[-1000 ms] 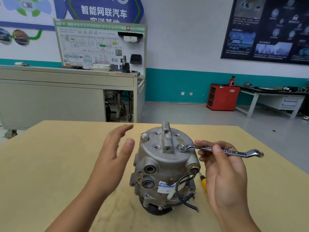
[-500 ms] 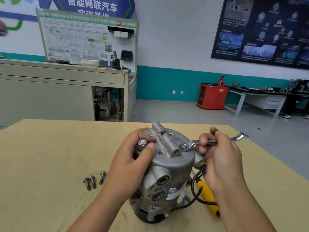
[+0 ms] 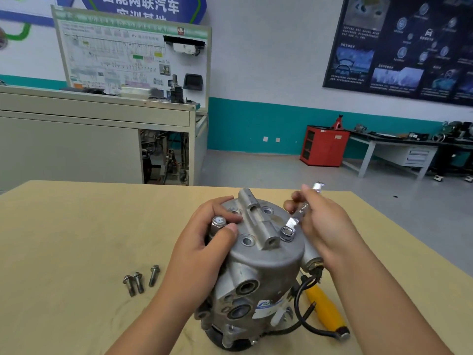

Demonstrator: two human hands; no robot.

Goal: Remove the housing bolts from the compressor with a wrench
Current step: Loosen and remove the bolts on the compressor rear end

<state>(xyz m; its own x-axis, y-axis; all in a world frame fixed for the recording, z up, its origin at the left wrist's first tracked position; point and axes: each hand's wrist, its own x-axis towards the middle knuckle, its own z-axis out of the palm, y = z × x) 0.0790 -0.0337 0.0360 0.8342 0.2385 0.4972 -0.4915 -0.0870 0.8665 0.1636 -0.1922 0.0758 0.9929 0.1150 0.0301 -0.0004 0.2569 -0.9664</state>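
Observation:
The grey metal compressor [image 3: 258, 267] stands upright on the wooden table [image 3: 76, 239]. My left hand [image 3: 204, 242] grips the left side of its top housing, thumb and fingers around a raised silver fitting [image 3: 218, 222]. My right hand [image 3: 325, 219] holds the shaft of a silver wrench [image 3: 297, 219]. The wrench's ring end sits over a bolt [image 3: 287, 233] at the right of the housing top. Several bolt holes on the top are empty. Three removed bolts [image 3: 139, 279] lie on the table to the left.
A yellow-handled screwdriver [image 3: 326, 312] lies on the table right of the compressor, beside its black cable [image 3: 300, 303]. The table's right edge runs close to my right forearm. A cabinet bench, red cabinet and workbench stand far behind.
My left hand went from hovering open to gripping the housing top. The wrench's ring end stayed on the right bolt while its handle swung from pointing right to pointing away from me.

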